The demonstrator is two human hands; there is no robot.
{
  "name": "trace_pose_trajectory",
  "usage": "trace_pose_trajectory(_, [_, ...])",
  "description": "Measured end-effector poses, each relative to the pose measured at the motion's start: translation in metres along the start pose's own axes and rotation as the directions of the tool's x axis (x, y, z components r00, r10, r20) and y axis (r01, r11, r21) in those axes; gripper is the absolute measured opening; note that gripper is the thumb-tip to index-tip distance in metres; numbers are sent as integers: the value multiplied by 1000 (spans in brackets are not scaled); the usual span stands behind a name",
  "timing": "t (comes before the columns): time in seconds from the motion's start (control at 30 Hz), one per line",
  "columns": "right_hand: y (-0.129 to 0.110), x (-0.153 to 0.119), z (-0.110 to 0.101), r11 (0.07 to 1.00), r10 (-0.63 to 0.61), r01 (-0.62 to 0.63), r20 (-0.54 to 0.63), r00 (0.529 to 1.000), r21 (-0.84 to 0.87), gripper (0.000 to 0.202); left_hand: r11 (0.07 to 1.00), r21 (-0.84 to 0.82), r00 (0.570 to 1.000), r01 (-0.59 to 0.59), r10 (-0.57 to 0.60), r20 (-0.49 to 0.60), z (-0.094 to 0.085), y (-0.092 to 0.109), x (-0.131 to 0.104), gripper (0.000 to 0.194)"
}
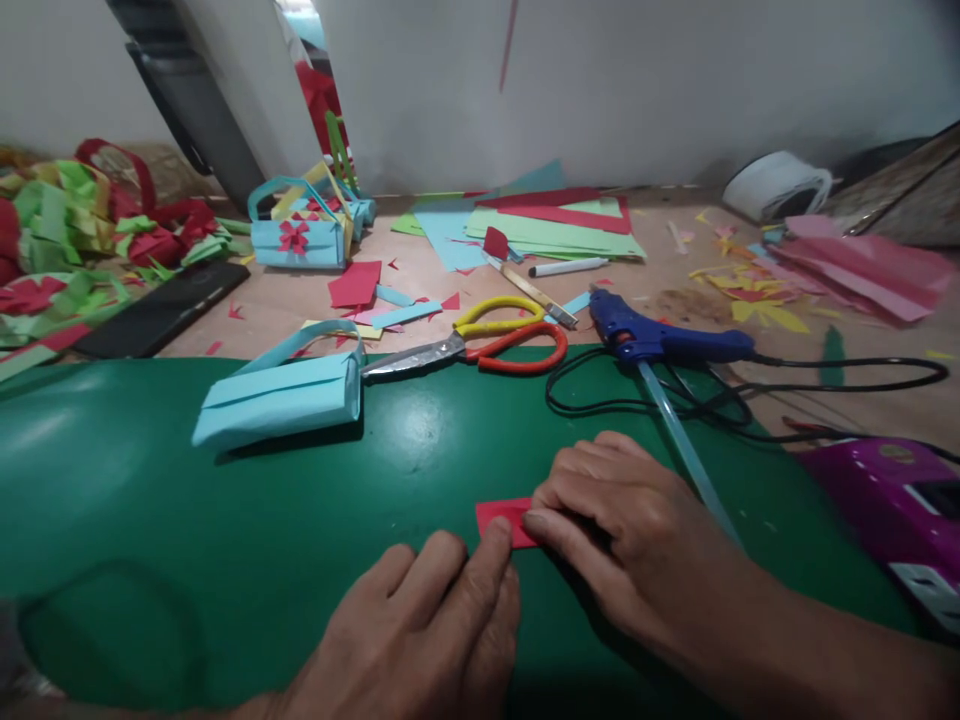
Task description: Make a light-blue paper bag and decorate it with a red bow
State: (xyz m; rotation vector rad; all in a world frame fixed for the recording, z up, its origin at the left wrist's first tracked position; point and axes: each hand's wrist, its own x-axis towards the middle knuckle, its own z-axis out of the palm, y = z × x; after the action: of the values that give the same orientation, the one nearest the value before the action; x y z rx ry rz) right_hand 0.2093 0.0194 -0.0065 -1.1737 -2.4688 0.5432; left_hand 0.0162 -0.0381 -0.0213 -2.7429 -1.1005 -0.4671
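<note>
Red paper (pixel 496 514) pressed flat on green mat (pixel 405 480) by left hand's (pixel 427 620) extended fingers and pinched by right hand's (pixel 622 530) curled fingers; scissors (pixel 469 345) and glue gun (pixel 660 338) beyond

Dim indoor light, soft glare on green mat (pixel 420 480), blurred edges.

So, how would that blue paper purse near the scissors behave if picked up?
The light blue purse looks folded from paper, so probably very light. Its thin strap would likely flex, and the boxy body might dent if squeezed.
</note>
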Motion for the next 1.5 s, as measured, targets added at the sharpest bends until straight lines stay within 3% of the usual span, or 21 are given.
trace_pose_trajectory(0.57, [2, 2, 6, 996, -50, 46, -57, 997, -73, 26, 1000, 11, 1000, 2, -2, 13, 4, -1, -1, 28])
trace_pose_trajectory(0.87, [2, 2, 8, 994, -71, 63, -83, 994, -95, 26, 1000, -9, 999, -13, 13, 44, 5, 1, -5, 50])
trace_pose_trajectory(1.5, [1, 3, 9, 986, -106, 92, -95, 990, -140, 26, 999, 47, 1000, 11, -12, 21, 3, 2, -3, 52])
